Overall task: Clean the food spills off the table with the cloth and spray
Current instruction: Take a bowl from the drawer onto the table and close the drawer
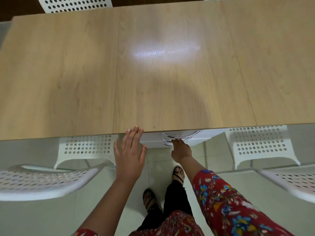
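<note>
A light wooden table [68, 74] fills the upper view, its top showing only a bright light reflection. No cloth or spray bottle is in view. My left hand [130, 154] hovers flat with straight, spread fingers, the fingertips at the table's near edge. My right hand [181, 150] reaches down under the table's edge to a white drawer unit [153, 139], with its fingers on one of the curved chrome handles [180, 136]. Whether the fingers curl round the handle is hidden.
White perforated chairs stand round the table: one near left [42, 181], one tucked under at left [87, 147], one at right [260, 143], another near right [293, 183], two at the far side [75, 4]. My feet in black sandals [150, 198] stand on pale floor tiles.
</note>
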